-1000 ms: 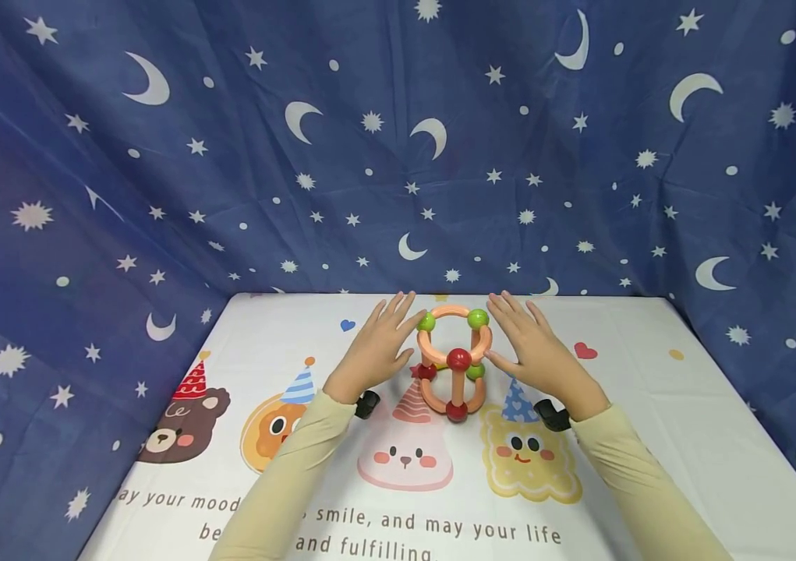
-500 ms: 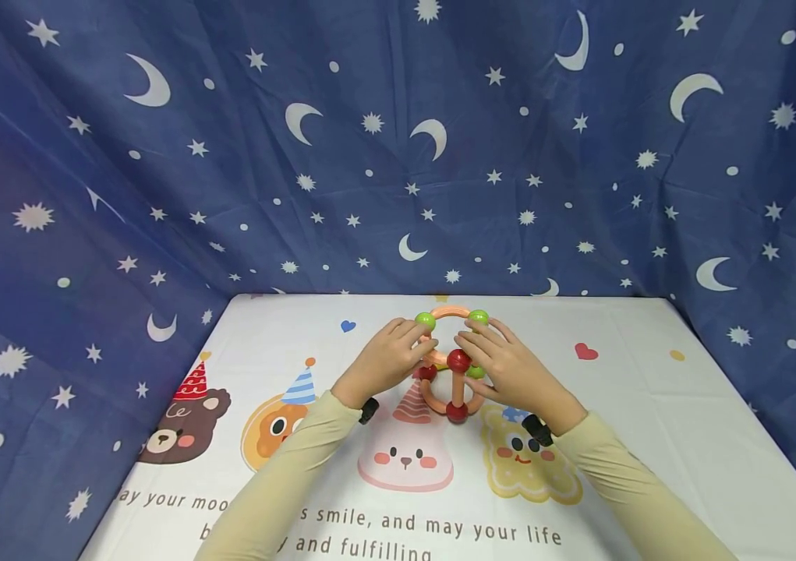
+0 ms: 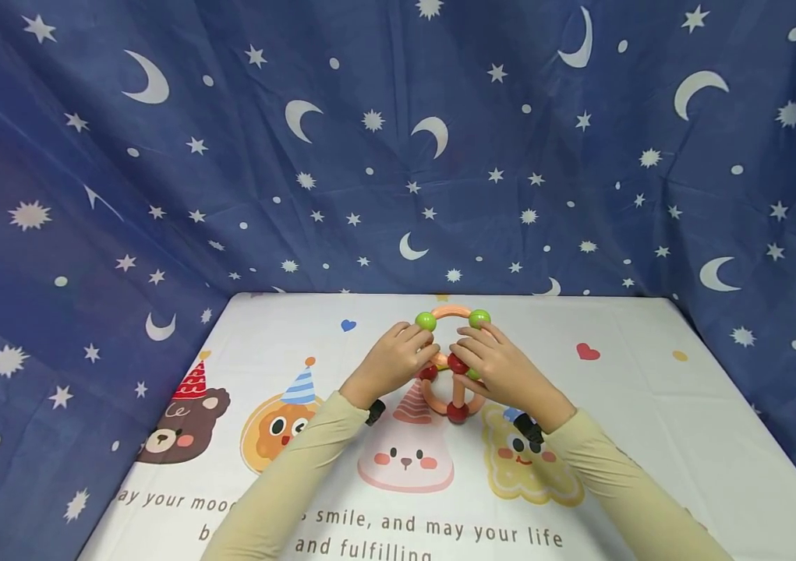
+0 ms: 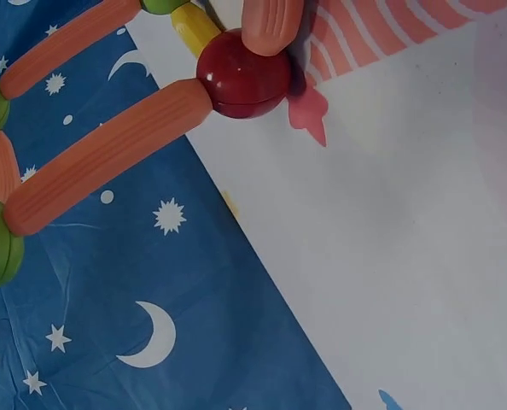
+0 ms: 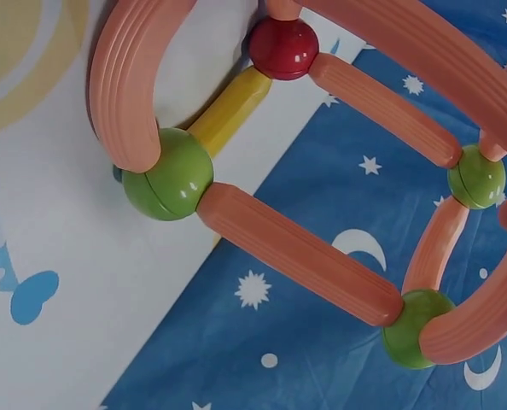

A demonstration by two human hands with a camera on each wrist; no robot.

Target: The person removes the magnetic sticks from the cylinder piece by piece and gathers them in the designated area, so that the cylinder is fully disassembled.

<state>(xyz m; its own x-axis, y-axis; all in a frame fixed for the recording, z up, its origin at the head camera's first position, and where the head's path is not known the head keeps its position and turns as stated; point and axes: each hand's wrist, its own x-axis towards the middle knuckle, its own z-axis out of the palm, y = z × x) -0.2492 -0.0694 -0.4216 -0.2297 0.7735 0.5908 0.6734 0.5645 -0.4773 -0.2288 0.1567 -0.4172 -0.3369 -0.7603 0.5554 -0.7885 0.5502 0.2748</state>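
A ball-and-rod building toy stands on the white tablecloth, its two rings joined by upright orange rods. Green balls (image 3: 426, 321) sit at the back of the top ring, and a red ball (image 3: 457, 363) at its front. My left hand (image 3: 390, 360) grips the left curved rod of that ring, fingers bent over it. From the other side my right hand (image 3: 510, 372) holds the right curved rod (image 5: 484, 312) close to the front red ball; its fingertips show at the right wrist view's edge. A yellow rod (image 5: 232, 111) lies in the bottom ring. The hands cover part of the top ring.
The white tablecloth (image 3: 622, 405) carries printed cartoon figures and lettering. Behind it and along both sides hangs a blue curtain (image 3: 341, 179) with moons and stars. A dark wrist camera (image 3: 528, 428) sits under the right wrist.
Both hands have come inward from either side of the toy, and their spread fingers have bent onto the top ring's curved rods. The toy stays in about the same place.
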